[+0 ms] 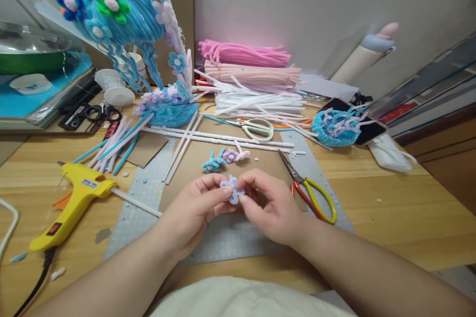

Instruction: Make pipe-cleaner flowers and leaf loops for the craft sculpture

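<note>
A pale lilac pipe-cleaner flower (233,193) is pinched between my two hands above the cutting mat. My left hand (203,203) grips it from the left, thumb over its middle. The fingers of my right hand (269,203) close on its right-hand petals. Just beyond lie a blue pipe-cleaner flower (211,164) and a lilac one (232,156) on brown cardboard (189,195). Scissors with red and yellow handles (312,193) rest to the right of my right hand.
A yellow glue gun (74,203) lies at left, its glue stick reaching onto the grey mat (130,228). Behind stand a blue jellyfish-like decoration (130,20) and bundles of pink (245,54) and white pipe cleaners (256,101). White-handled scissors (258,130) lie mid-table; a phone (374,131) is at right.
</note>
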### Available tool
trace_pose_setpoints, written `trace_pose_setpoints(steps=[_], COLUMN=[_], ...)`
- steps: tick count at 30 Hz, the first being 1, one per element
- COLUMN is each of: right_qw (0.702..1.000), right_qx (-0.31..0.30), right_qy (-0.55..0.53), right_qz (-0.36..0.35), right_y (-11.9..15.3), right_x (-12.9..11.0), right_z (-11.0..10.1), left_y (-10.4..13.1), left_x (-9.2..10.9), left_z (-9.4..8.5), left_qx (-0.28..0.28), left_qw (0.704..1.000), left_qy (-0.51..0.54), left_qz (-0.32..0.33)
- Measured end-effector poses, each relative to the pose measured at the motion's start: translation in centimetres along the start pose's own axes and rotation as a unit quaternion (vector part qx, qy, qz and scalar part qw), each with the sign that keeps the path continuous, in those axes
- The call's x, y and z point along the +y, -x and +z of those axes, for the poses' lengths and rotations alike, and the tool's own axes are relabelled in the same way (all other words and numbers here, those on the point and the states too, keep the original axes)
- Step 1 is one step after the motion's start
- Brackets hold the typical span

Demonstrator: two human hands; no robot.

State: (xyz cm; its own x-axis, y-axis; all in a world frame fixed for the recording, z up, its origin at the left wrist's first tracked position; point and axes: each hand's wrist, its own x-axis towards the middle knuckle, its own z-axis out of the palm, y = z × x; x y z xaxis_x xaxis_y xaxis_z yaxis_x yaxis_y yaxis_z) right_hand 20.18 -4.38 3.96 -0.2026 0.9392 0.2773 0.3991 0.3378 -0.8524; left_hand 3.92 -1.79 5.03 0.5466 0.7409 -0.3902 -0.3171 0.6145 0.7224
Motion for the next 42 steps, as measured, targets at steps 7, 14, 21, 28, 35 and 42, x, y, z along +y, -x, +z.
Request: trace_pose_setpoints(steps=[7, 14, 21, 28, 35, 42], right_qw=[0.996, 0.997, 0.985, 0.967, 0.976, 0.992], right_qx=[-0.082, -0.076, -0.083, -0.103, -0.077, -0.057], right_qy=[-0.042, 0.018, 0.088, 0.172, 0.142, 0.104], right_qz=[0.003, -0.022, -0.126, -0.160, -0.147, -0.052], right_y=[-1.3, -0.9, -1.2, -1.1, -1.0, -0.7], right_x=[-0.1, 0.2, 0.0, 0.4, 0.3, 0.0], right_z=[-1.3, -1.0, -1.5, -1.6, -1.4, -0.8], left_y=[0.2, 0.2, 0.3, 0.2, 0.2, 0.2], left_x=[0.7, 0.5, 0.7, 0.6, 0.4, 0.3], left_z=[0.0, -0.1, -0.1, -0.1, 0.0, -0.1], left_qx=[-0.015, 0.013, -0.031, -0.009, 0.025, 0.021], left_qw=[1.000, 1.000, 0.997, 0.998, 0.994, 0.996], left_qy=[-0.016, -0.008, -0.005, -0.015, -0.108, -0.090], left_qz=[-0.017, -0.009, -0.065, -0.061, 0.010, 0.002])
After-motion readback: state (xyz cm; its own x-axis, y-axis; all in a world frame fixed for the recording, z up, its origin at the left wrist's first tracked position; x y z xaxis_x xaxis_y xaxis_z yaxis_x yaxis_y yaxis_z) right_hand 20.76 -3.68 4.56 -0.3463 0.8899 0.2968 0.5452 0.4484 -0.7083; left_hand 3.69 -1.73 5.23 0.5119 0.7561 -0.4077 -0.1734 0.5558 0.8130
